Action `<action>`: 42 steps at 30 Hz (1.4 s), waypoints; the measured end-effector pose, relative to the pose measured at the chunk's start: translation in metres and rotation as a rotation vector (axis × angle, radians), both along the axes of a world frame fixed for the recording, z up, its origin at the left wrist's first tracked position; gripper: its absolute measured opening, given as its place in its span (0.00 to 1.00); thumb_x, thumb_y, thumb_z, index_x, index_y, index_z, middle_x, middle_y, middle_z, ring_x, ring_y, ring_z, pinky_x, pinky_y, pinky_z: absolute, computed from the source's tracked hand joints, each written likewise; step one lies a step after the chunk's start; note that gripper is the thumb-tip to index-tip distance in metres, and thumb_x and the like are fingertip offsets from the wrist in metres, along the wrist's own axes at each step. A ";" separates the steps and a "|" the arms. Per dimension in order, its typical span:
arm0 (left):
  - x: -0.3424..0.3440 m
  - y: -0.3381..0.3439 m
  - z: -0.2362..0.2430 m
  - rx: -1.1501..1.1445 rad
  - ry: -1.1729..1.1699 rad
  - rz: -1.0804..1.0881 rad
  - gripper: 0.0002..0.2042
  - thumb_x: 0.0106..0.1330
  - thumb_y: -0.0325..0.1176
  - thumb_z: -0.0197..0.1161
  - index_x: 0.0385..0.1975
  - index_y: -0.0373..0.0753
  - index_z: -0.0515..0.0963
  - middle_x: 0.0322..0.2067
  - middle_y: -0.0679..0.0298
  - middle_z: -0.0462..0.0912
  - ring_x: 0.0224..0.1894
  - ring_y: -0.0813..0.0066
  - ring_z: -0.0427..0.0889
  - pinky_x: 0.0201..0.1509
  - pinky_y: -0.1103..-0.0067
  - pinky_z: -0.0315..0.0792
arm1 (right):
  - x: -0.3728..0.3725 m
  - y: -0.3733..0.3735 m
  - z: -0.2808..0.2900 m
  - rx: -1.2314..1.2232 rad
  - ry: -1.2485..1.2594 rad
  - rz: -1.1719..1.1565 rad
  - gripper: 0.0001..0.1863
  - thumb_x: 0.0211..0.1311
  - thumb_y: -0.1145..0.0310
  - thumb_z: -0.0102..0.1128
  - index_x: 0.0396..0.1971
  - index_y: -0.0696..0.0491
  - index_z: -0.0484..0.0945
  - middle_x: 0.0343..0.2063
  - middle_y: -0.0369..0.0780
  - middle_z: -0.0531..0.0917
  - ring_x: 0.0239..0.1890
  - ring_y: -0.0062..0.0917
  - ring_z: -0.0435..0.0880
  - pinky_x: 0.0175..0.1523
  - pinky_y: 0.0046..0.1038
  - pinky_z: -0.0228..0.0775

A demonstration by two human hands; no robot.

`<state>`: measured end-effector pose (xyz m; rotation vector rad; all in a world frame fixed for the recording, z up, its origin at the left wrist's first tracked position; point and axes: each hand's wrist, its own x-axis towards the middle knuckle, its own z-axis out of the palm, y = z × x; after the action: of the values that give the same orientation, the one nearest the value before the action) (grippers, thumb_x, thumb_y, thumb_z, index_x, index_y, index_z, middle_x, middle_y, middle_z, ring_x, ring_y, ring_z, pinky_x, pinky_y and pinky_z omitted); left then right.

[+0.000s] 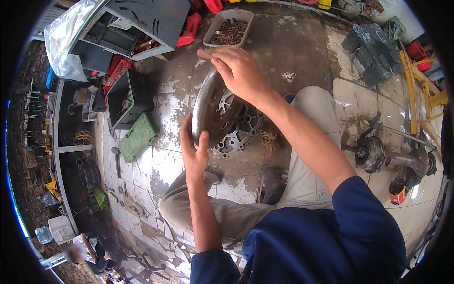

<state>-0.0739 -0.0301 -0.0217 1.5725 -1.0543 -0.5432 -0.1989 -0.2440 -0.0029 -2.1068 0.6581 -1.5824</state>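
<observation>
A heavy round metal disc (200,104) with a worn grey rim and a dark, rusty inner face stands tilted on edge in front of me. My left hand (193,149) grips its lower left rim, thumb on the near side. My right hand (239,71) is at the top of the rim, its fingers closed on a small, flat reddish-brown piece (203,54) whose kind I cannot make out. Behind the disc, a silvery metal plate with many cutouts (241,135) lies on the floor, partly hidden. A crumpled brownish rag or wad (269,140) lies beside it.
A tray of bolts (231,28) stands ahead. To the left are a black crate (128,99), a green container (137,137), a hammer (117,161) and shelving (57,137). An axle-like part (378,156), a can (397,191) and a dark case (371,54) stand right. A person (90,251) is far lower left.
</observation>
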 end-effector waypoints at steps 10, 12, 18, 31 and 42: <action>-0.003 -0.104 0.077 -0.060 -0.529 -0.073 0.30 0.69 0.31 0.64 0.71 0.38 0.62 0.52 0.46 0.82 0.54 0.51 0.82 0.58 0.66 0.74 | 0.001 0.003 0.007 -0.017 0.016 0.014 0.12 0.67 0.69 0.58 0.42 0.60 0.84 0.42 0.45 0.87 0.49 0.39 0.84 0.58 0.40 0.70; -0.023 -0.111 0.088 0.233 -0.479 -0.087 0.30 0.69 0.31 0.64 0.71 0.40 0.63 0.49 0.45 0.83 0.51 0.49 0.84 0.54 0.65 0.77 | -0.007 0.004 0.007 0.020 0.028 0.004 0.11 0.67 0.70 0.58 0.42 0.60 0.84 0.41 0.45 0.87 0.49 0.39 0.84 0.58 0.41 0.70; -0.034 -0.095 0.075 -0.024 -0.563 -0.055 0.20 0.70 0.25 0.61 0.62 0.38 0.72 0.51 0.48 0.83 0.53 0.51 0.84 0.54 0.66 0.76 | -0.010 0.006 0.007 0.030 0.055 0.018 0.12 0.69 0.71 0.58 0.48 0.56 0.84 0.46 0.43 0.86 0.52 0.39 0.81 0.61 0.39 0.67; 0.002 -0.013 0.037 0.042 -0.162 0.027 0.15 0.73 0.22 0.56 0.57 0.28 0.77 0.53 0.56 0.82 0.56 0.70 0.80 0.64 0.76 0.68 | -0.003 0.006 0.008 0.074 0.030 0.037 0.11 0.69 0.68 0.57 0.41 0.59 0.83 0.45 0.44 0.85 0.53 0.38 0.81 0.62 0.41 0.65; 0.017 0.005 0.022 0.122 0.220 -0.055 0.04 0.71 0.27 0.63 0.38 0.33 0.79 0.30 0.74 0.75 0.34 0.87 0.69 0.38 0.86 0.63 | -0.008 0.002 0.008 0.048 0.082 0.030 0.10 0.68 0.71 0.58 0.43 0.60 0.82 0.46 0.45 0.85 0.51 0.41 0.82 0.58 0.42 0.70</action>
<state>-0.0570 -0.0250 0.0001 1.5524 -0.9139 -0.8123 -0.2065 -0.2418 0.0051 -2.1454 0.6814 -1.4562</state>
